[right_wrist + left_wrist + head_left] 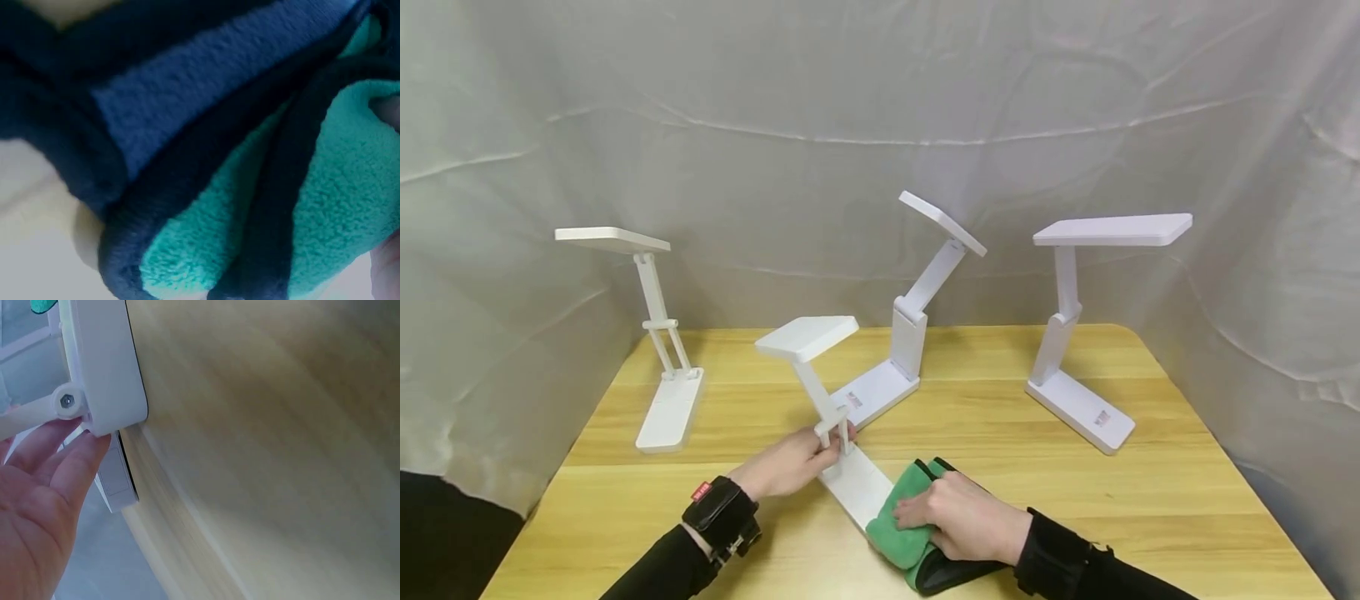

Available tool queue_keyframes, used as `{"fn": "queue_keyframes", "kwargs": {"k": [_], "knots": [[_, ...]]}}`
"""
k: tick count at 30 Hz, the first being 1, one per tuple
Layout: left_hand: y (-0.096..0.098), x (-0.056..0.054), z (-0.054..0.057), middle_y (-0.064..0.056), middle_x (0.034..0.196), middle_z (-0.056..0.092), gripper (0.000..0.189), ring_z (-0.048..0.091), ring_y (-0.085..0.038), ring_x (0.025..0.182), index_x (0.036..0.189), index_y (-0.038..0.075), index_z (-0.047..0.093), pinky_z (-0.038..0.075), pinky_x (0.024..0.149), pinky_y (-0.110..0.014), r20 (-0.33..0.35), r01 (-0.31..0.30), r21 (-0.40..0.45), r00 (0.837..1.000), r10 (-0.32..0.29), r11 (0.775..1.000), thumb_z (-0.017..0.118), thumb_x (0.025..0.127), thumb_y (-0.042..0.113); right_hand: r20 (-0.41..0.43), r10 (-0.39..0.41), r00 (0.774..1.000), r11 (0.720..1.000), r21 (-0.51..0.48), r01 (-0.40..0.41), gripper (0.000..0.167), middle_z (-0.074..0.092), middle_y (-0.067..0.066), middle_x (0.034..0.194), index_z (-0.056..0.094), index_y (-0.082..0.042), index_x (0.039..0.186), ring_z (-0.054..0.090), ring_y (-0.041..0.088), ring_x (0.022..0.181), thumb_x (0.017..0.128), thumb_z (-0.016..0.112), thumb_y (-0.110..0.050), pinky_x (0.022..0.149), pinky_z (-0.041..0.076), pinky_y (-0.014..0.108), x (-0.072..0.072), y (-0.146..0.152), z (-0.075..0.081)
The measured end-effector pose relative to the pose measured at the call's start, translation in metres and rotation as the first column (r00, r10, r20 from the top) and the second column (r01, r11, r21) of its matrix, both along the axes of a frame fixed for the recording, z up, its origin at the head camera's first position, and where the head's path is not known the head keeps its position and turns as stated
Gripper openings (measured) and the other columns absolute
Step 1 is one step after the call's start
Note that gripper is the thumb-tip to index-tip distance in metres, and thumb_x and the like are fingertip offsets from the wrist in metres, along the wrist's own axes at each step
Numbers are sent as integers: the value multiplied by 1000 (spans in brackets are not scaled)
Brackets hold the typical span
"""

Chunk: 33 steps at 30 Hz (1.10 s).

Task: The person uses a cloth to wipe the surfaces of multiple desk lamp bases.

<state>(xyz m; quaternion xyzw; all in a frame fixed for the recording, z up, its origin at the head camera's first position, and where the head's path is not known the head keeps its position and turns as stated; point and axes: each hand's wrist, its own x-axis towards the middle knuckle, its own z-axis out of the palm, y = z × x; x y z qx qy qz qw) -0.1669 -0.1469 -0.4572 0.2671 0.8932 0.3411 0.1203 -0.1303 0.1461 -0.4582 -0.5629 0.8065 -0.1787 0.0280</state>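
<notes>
A white desk lamp (861,490) stands unfolded at the front middle of the table, its flat head raised over two thin struts. My left hand (786,462) holds it at the back end of its base, by the lower struts. Fingertips touch that rounded end near a hinge screw in the left wrist view. On the front end of the base lies a folded green cloth (901,533) with black edging. Gripping this cloth, my right hand (966,517) presses it against the lamp. The cloth's folds fill most of the right wrist view and hide the base there.
Behind stand three more white lamps: one at the left (672,408), one at the back middle (908,337) and one at the right (1078,408). The middle one's base reaches close behind my left hand. Grey sheeting (775,208) surrounds the wooden table (1165,500).
</notes>
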Motion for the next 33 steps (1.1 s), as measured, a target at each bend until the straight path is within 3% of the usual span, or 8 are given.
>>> {"fn": "queue_keyframes", "kwargs": {"k": [4, 7, 12, 15, 18, 24, 29, 33], "knots": [[1, 5, -1, -16, 113, 72, 42, 69, -21, 91, 134, 4, 61, 60, 78, -35, -41, -82, 8, 996, 82, 997, 45, 107, 33, 157, 10, 987, 997, -74, 2, 52, 77, -7, 110, 77, -19, 112, 68, 0, 109, 75, 65, 16, 92, 53, 12, 5, 4, 0], [1, 14, 3, -1, 80, 67, 31, 55, -9, 63, 115, 11, 71, 50, 56, -25, -116, -188, -22, 976, 184, 982, 54, 103, 36, 348, -27, 937, 989, -127, 75, 55, 76, -1, 115, 75, -15, 117, 67, -6, 95, 76, 61, 18, 80, 53, 7, 9, 10, -1], [4, 40, 9, 7, 79, 67, 15, 58, -4, 66, 90, 18, 70, 50, 60, -20, -429, -339, -93, 862, 269, 936, 67, 96, 32, 581, -100, 808, 895, -302, 328, 41, 76, 15, 114, 72, -2, 120, 66, -5, 86, 83, 66, 13, 76, 58, 17, 9, 28, -6], [10, 59, 10, 5, 84, 70, 14, 63, -7, 72, 88, 15, 70, 55, 65, -22, -561, -320, -130, 804, 196, 939, 69, 94, 28, 607, -151, 780, 798, -391, 459, 34, 75, 23, 109, 70, 6, 118, 70, 1, 96, 84, 70, 8, 83, 59, 23, 6, 39, -7], [23, 75, 6, 2, 95, 71, 17, 66, -11, 85, 95, 15, 70, 59, 77, -28, -591, -198, -217, 806, 33, 956, 65, 96, 32, 640, -224, 735, 707, -412, 575, 34, 72, 29, 110, 66, 12, 118, 70, -1, 96, 85, 70, 5, 83, 59, 21, 2, 45, -6], [50, 90, -10, -4, 124, 67, 42, 65, -25, 112, 116, 22, 65, 57, 95, -40, -604, -1, -359, 762, -231, 933, 65, 90, 55, 769, -328, 548, 523, -335, 783, 44, 68, 32, 120, 59, 15, 128, 70, -2, 97, 88, 72, 0, 83, 59, 19, -1, 47, -2], [60, 92, -20, -8, 128, 65, 49, 66, -29, 112, 124, 25, 64, 59, 88, -43, -648, -47, -374, 728, -224, 926, 73, 84, 52, 804, -310, 507, 490, -322, 810, 48, 63, 37, 124, 56, 16, 132, 70, -1, 98, 89, 71, 0, 83, 59, 19, -3, 45, -2], [60, 92, -19, -12, 132, 66, 46, 67, -28, 114, 130, 22, 65, 60, 88, -45, -620, -72, -388, 758, -202, 919, 73, 87, 36, 802, -294, 520, 497, -337, 800, 46, 65, 35, 123, 57, 16, 130, 70, -1, 98, 89, 71, 1, 83, 59, 20, -4, 44, -4]]}}
